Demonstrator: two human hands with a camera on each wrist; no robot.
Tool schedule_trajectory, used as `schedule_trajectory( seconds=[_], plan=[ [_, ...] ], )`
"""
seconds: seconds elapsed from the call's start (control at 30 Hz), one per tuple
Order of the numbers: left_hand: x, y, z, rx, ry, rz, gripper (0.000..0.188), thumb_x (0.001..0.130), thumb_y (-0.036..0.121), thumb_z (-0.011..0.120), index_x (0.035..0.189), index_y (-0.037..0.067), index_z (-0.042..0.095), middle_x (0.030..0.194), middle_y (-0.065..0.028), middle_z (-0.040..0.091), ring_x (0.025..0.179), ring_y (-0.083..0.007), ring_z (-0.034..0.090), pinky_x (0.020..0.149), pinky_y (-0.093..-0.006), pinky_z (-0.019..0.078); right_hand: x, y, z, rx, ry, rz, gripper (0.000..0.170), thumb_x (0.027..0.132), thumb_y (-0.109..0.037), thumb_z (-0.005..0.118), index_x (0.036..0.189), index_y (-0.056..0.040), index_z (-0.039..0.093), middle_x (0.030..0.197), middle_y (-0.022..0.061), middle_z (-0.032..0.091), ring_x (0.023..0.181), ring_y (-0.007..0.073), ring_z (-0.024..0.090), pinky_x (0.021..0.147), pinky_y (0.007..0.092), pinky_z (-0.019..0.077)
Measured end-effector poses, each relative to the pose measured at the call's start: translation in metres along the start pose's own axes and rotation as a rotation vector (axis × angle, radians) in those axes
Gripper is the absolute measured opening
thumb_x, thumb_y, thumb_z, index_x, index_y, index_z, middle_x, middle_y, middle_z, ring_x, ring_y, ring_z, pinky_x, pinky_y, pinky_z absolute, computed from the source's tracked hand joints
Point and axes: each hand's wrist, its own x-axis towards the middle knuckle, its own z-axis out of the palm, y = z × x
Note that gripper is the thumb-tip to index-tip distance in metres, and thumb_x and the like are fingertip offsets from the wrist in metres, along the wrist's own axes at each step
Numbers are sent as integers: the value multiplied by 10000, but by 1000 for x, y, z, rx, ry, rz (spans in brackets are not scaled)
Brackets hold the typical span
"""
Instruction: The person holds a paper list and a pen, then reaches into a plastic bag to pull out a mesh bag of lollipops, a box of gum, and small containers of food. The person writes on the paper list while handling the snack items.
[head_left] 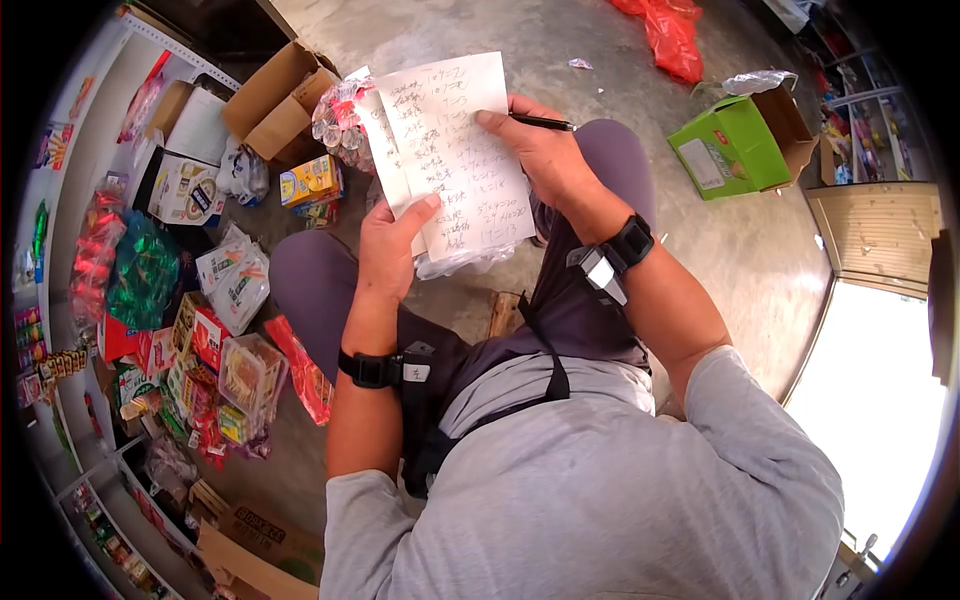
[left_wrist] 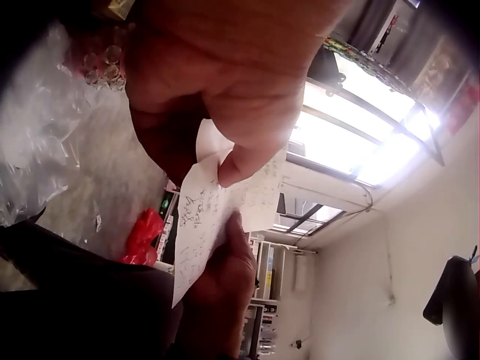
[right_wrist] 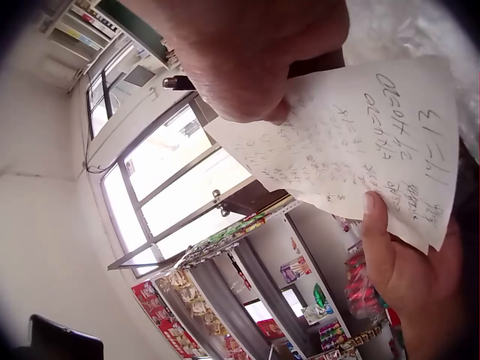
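Observation:
Sheets of white paper (head_left: 450, 150) with handwritten lines and figures are held up over the person's lap. The left hand (head_left: 388, 245) pinches their lower left edge, its thumb lying on the written side. At the upper right edge the right hand (head_left: 550, 155) pinches the paper under its thumb, and a black pen (head_left: 543, 122) sticks out from that same hand to the right. In the left wrist view the paper (left_wrist: 202, 217) is creased between both hands. The right wrist view shows the writing (right_wrist: 390, 142) close up and the pen's end (right_wrist: 177, 82) beside the hand.
Clear plastic wrapping (head_left: 470, 262) lies beneath the paper. On the left are an open cardboard box (head_left: 275, 100), a yellow box (head_left: 311, 183), heaped packaged goods (head_left: 215, 360) and shelves. A green box (head_left: 735, 150) stands on the right, with a red plastic bag (head_left: 672, 40) farther off.

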Motion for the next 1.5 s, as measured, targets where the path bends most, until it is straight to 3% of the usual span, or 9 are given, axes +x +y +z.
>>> schedule_trajectory(
  seconds=[0.43, 0.93, 1.13, 1.23, 1.33, 1.5],
  plan=[
    [8, -6, 0, 192, 51, 33, 291, 932, 78, 705, 1193, -49, 673, 1125, -111, 725, 951, -162, 699, 855, -292, 554, 10, 17, -12, 40, 18, 15, 244, 954, -103, 691, 1152, 39, 676, 1045, 129, 726, 907, 202, 713, 792, 337, 606],
    [12, -9, 1, 19, 62, -36, 303, 925, 107, 720, 1186, -42, 679, 1092, -107, 726, 935, -168, 700, 831, -300, 557, 8, 17, -10, 32, -17, 40, 240, 956, -115, 696, 1151, 25, 685, 1032, 118, 733, 890, 185, 718, 781, 328, 613],
    [14, -11, -5, 12, 47, -46, 332, 934, 72, 695, 1237, -51, 639, 1147, -129, 706, 985, -219, 707, 867, -344, 575, 8, 18, -10, 39, -26, 32, 239, 953, -117, 700, 1148, 22, 689, 1034, 114, 731, 887, 182, 715, 777, 325, 608],
    [12, -9, -1, -7, 60, -25, 289, 923, 90, 711, 1177, -43, 678, 1090, -105, 724, 934, -167, 698, 836, -300, 557, 8, 18, -12, 24, -37, 72, 285, 964, -106, 693, 1210, 32, 654, 1136, 156, 708, 1004, 232, 705, 881, 365, 599],
    [12, -10, -3, -12, 38, -30, 329, 933, 68, 691, 1233, -55, 641, 1146, -132, 707, 992, -220, 705, 879, -348, 572, 6, 18, -8, 53, -16, 42, 235, 951, -115, 703, 1143, 19, 692, 1035, 109, 729, 895, 180, 712, 779, 323, 605],
    [14, -12, -4, 12, 51, -20, 320, 933, 68, 687, 1226, -55, 647, 1147, -131, 707, 991, -213, 702, 887, -344, 567, 7, 20, -9, 85, -19, 40, 236, 952, -112, 701, 1144, 25, 689, 1052, 119, 728, 908, 189, 713, 788, 323, 604]
  ],
)
